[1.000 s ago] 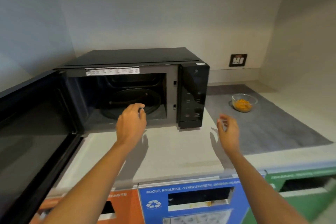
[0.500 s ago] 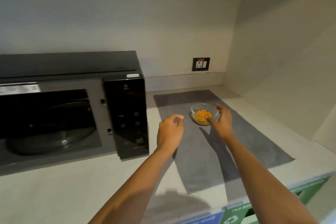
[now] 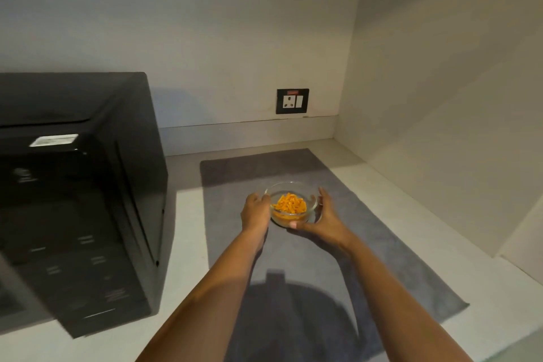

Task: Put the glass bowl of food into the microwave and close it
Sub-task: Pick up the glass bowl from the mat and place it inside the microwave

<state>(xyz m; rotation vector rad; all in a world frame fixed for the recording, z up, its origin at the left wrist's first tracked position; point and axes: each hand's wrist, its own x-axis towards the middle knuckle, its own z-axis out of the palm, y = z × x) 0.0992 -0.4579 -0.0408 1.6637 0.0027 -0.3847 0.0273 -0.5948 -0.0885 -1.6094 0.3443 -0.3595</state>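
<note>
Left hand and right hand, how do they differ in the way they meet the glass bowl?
The left hand presses its fingers against the glass bowl at its left rim, back of the hand up. The right hand is spread wider, cupping the right side, its thumb curling under the near edge. Both touch the bowl, which sits over the grey mat.

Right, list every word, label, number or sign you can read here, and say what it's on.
No text here can be read.
White sticker on the microwave: print too blurred.
Pale markings on the microwave's front panel: too faint, too small.
Red tag on the wall socket: too small.
Glass bowl and grey mat: no writing.
</note>
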